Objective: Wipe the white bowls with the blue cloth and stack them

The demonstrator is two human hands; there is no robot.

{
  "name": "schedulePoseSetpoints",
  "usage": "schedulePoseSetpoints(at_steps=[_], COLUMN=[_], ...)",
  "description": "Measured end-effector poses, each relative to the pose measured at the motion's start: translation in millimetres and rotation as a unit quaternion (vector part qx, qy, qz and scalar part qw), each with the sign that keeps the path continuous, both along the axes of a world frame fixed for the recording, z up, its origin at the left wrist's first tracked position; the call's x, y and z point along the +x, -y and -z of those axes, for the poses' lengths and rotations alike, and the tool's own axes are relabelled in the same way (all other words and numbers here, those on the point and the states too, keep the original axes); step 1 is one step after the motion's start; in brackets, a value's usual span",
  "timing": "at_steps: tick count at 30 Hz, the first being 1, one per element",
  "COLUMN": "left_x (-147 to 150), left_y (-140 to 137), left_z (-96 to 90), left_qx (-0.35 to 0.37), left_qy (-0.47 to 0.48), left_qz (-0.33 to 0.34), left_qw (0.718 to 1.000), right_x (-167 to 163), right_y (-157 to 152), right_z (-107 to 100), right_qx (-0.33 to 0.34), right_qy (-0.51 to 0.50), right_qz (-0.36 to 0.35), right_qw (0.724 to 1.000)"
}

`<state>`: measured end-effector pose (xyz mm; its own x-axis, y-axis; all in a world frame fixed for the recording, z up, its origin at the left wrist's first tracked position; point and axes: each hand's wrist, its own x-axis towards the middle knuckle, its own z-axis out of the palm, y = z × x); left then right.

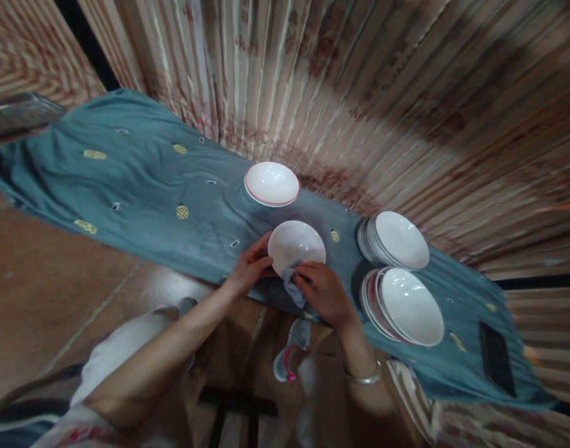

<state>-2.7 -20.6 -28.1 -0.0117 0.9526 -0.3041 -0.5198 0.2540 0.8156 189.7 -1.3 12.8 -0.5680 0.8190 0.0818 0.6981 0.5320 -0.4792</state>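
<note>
A white bowl (294,239) is held above the near edge of the cloth-covered table, its inside facing up. My left hand (251,266) grips the bowl's left rim, thumb near the lip and the other fingers partly hidden behind it. In my right hand (326,292) is a bunched grey-blue cloth (293,285), pressed against the bowl's lower right rim. Those fingers are closed round the cloth. Just behind the held bowl, a small stack of red-rimmed white bowls (272,185) rests on the table.
Two taller stacks of white bowls stand on the right, a back stack (401,241) and a front stack (411,307). A black phone (496,359) lies at the table's right end. The tablecloth (145,180) is teal. A pleated curtain (285,74) hangs behind; a clear container (21,113) sits far left.
</note>
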Motion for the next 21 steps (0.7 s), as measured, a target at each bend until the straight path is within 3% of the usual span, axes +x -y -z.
schedulePoseSetpoints(at_steps=[5, 13, 21], left_x=[0, 1, 3], left_y=[-1, -5, -2], left_z=[0.2, 6.4, 1.2], left_qx=[-0.018, -0.013, -0.013], left_qy=[0.002, 0.032, 0.028], left_qz=[-0.008, -0.035, -0.024], left_qw=[1.000, 0.999, 0.999], right_x=[-16, -43, -56], right_y=[1, 0, -5], right_z=[3, 15, 25], right_qx=[-0.036, -0.018, 0.007], right_qy=[-0.060, -0.108, -0.114], right_qz=[-0.015, 0.001, 0.012], right_qw=[0.997, 0.994, 0.993])
